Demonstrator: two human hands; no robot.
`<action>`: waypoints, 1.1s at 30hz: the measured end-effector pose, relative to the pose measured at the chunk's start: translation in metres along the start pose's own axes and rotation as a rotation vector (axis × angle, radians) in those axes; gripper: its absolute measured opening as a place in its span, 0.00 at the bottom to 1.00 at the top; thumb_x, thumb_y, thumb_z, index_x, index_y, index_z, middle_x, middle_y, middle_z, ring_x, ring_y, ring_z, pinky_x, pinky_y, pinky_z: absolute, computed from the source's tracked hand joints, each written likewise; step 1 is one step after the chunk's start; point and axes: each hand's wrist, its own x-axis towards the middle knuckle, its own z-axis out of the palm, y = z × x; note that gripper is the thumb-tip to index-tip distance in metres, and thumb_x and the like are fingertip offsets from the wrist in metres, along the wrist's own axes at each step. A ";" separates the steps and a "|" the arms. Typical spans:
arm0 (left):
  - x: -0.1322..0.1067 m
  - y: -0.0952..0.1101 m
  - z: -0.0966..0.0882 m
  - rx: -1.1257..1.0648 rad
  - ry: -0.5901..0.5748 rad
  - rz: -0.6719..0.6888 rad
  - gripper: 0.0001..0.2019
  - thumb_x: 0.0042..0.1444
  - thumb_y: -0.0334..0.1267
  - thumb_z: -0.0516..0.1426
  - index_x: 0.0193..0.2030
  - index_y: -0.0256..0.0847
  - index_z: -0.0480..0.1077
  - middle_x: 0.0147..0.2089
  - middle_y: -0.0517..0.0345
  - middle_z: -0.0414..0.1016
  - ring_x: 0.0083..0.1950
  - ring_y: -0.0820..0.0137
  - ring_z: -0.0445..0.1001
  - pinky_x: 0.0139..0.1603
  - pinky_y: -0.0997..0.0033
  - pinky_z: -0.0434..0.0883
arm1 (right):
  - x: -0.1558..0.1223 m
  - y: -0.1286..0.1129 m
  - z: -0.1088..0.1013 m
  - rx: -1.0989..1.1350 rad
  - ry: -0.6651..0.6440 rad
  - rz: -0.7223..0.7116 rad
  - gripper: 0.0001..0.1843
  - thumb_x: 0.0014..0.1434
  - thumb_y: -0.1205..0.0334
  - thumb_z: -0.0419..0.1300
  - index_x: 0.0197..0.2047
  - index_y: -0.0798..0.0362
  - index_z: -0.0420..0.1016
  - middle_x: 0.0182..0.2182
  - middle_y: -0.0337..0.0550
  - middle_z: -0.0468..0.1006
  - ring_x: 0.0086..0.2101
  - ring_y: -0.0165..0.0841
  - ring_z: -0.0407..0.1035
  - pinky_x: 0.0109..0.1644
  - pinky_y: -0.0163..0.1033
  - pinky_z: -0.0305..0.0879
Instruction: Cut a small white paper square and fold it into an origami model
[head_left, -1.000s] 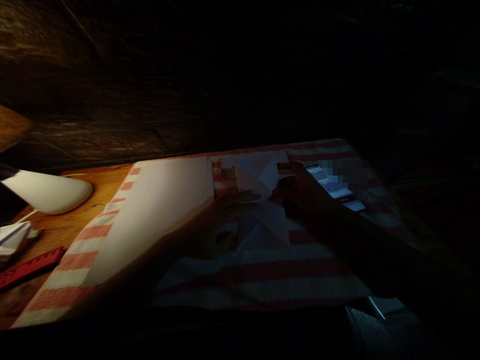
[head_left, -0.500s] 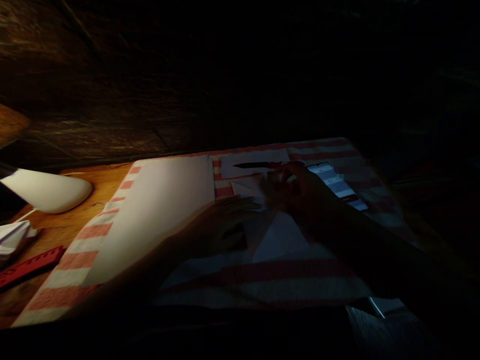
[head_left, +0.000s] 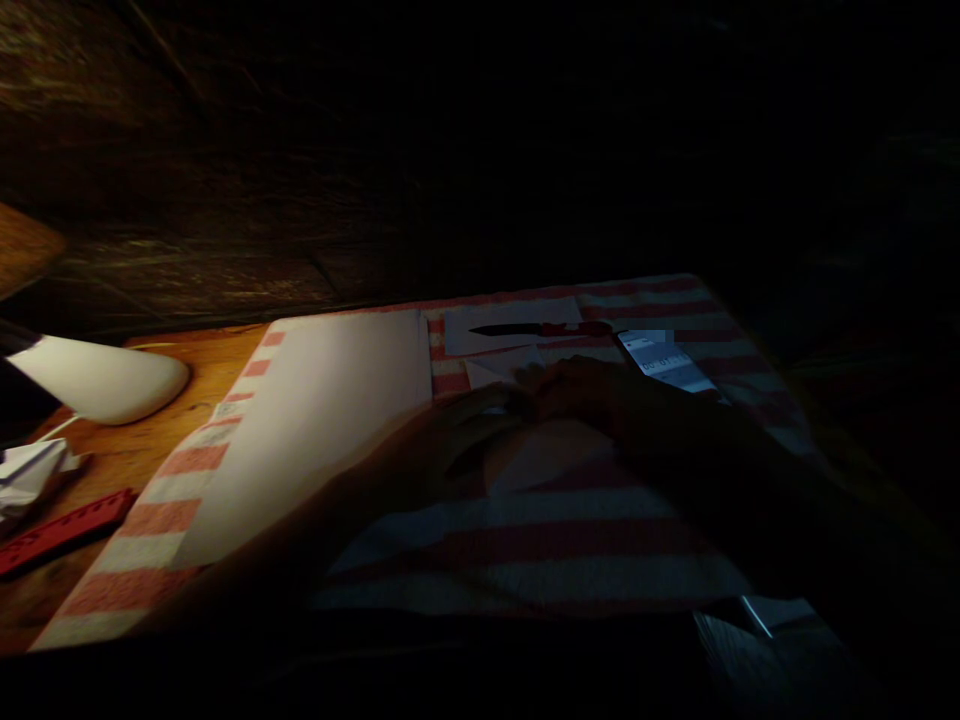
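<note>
A small piece of folded white paper [head_left: 555,455] lies on the striped cloth, partly hidden by both hands. My left hand [head_left: 472,430] rests over its left side, fingers stretched out and the thumb apart below. My right hand [head_left: 581,390] lies on the paper from the right, its fingertips close to the left ones. Darkness hides how the right fingers are bent and whether they grip the paper. Just beyond the hands, a knife with a red handle [head_left: 574,328] and a dark blade lies across another white sheet [head_left: 495,312].
A large white sheet [head_left: 330,400] covers the left of the red-and-white striped cloth [head_left: 161,518]. Right of my hands lies a lit phone [head_left: 664,360]. On the wooden table stand a white lamp [head_left: 112,380], crumpled paper [head_left: 30,475] and a red strip-shaped object [head_left: 67,530].
My right hand has come down and left from near the knife handle onto the paper, uncovering the handle. The paper's near corner has moved up, and the left hand has barely shifted.
</note>
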 end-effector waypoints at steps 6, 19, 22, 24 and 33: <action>-0.005 0.003 -0.007 0.110 -0.145 0.091 0.31 0.60 0.29 0.57 0.69 0.55 0.63 0.77 0.51 0.52 0.78 0.51 0.51 0.72 0.41 0.63 | -0.009 -0.001 -0.005 0.008 -0.083 0.049 0.24 0.56 0.66 0.67 0.56 0.41 0.77 0.65 0.41 0.65 0.64 0.44 0.61 0.68 0.54 0.59; -0.003 -0.005 -0.009 0.091 0.135 0.233 0.21 0.55 0.21 0.53 0.51 0.44 0.75 0.61 0.53 0.77 0.64 0.64 0.74 0.65 0.53 0.74 | -0.005 -0.009 0.001 -0.066 0.000 -0.005 0.24 0.58 0.64 0.67 0.58 0.43 0.76 0.67 0.46 0.64 0.66 0.45 0.58 0.69 0.56 0.57; -0.004 -0.002 -0.011 0.046 0.023 0.202 0.21 0.54 0.24 0.55 0.54 0.40 0.74 0.65 0.46 0.73 0.69 0.60 0.68 0.65 0.54 0.74 | -0.005 -0.008 0.002 -0.104 -0.049 0.007 0.25 0.59 0.62 0.67 0.60 0.45 0.74 0.68 0.48 0.64 0.66 0.46 0.59 0.69 0.57 0.58; -0.006 0.001 -0.014 0.050 -0.038 0.149 0.21 0.53 0.28 0.57 0.55 0.38 0.73 0.69 0.40 0.66 0.71 0.54 0.64 0.65 0.51 0.73 | -0.006 -0.008 0.001 -0.108 -0.076 -0.005 0.25 0.61 0.62 0.65 0.62 0.46 0.73 0.69 0.48 0.63 0.67 0.45 0.58 0.70 0.57 0.57; -0.009 0.002 -0.011 0.105 0.030 0.226 0.21 0.53 0.27 0.57 0.54 0.40 0.73 0.65 0.45 0.72 0.71 0.55 0.65 0.68 0.46 0.70 | -0.010 -0.004 0.001 -0.065 -0.109 -0.007 0.37 0.55 0.63 0.69 0.67 0.45 0.67 0.71 0.48 0.60 0.69 0.46 0.54 0.70 0.56 0.55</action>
